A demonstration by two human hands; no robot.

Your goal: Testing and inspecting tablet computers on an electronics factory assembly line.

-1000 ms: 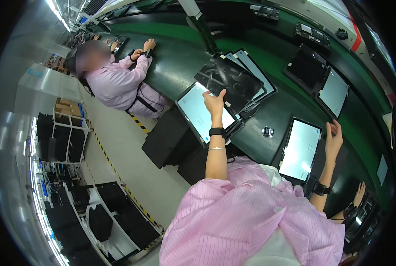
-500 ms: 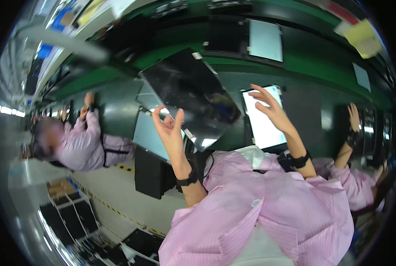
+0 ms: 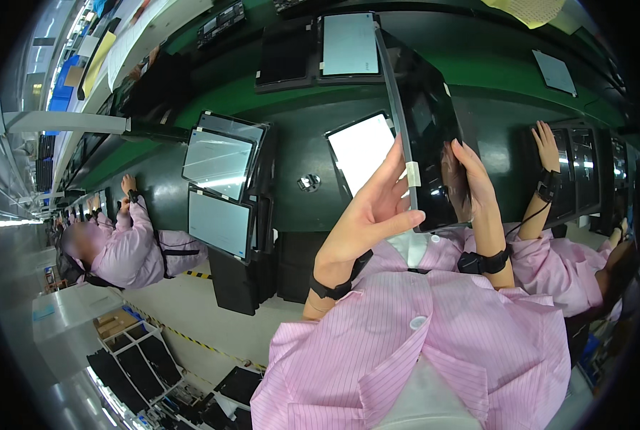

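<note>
Between my two hands a thin black glossy screen panel (image 3: 427,107) is held up, steeply tilted, with pale tape tabs along its edge. My left hand (image 3: 370,211) grips the panel's left edge near its lower corner, thumb on the near end. On the opposite edge, my right hand (image 3: 477,188) has its fingers closed against the panel. Just left of the panel, a bright white-faced tablet-like panel (image 3: 356,147) lies on the dark green bench, partly covered by my left hand and the held panel.
Stacked pale-faced panels (image 3: 219,222) sit at the left bench edge, near a small shiny object (image 3: 308,183). Farther back lie another pale panel (image 3: 348,46) and a black one (image 3: 284,54). Co-workers sit on both sides; one's hand (image 3: 546,147) rests near dark panels at right.
The black panel has moved right and turned from lying broadly tilted to steeply edge-on. My right hand has come from above the white panel to grip it too. The view has shifted.
</note>
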